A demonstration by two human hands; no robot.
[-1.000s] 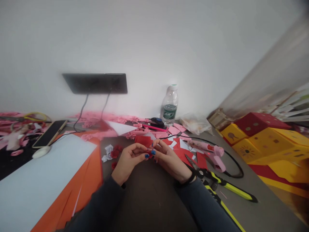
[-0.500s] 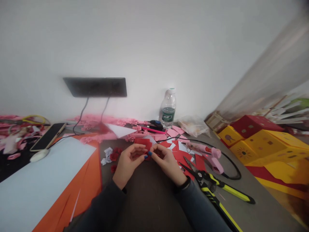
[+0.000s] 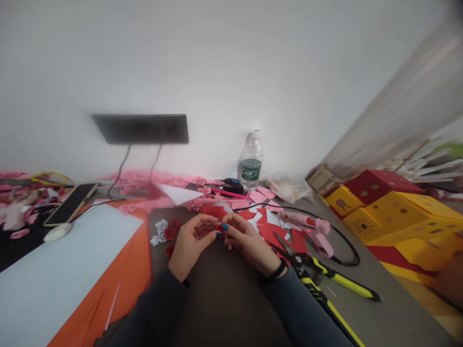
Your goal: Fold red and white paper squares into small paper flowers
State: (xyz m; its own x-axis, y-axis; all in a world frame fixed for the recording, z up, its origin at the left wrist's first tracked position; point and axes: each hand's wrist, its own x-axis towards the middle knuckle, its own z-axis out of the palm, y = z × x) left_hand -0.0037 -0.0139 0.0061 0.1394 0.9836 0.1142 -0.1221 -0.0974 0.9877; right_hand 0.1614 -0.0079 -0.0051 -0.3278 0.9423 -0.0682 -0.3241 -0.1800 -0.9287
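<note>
Both hands (image 3: 220, 238) pinch a small red paper piece (image 3: 219, 230) above the table (image 3: 224, 299)

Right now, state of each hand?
Left hand: fingertips pinched on small red paper piece.
Right hand: fingertips pinched on the same piece.

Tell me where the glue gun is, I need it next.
In the head view the pink glue gun lies on the table right of the right hand, just beyond the yellow-handled snips, its black cord looping around it.

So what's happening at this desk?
A person's left hand and right hand meet over the table, pinching a small red paper piece between the fingertips. Red and pink scraps lie around them. A pink glue gun and yellow-handled snips rest untouched to the right.
</note>
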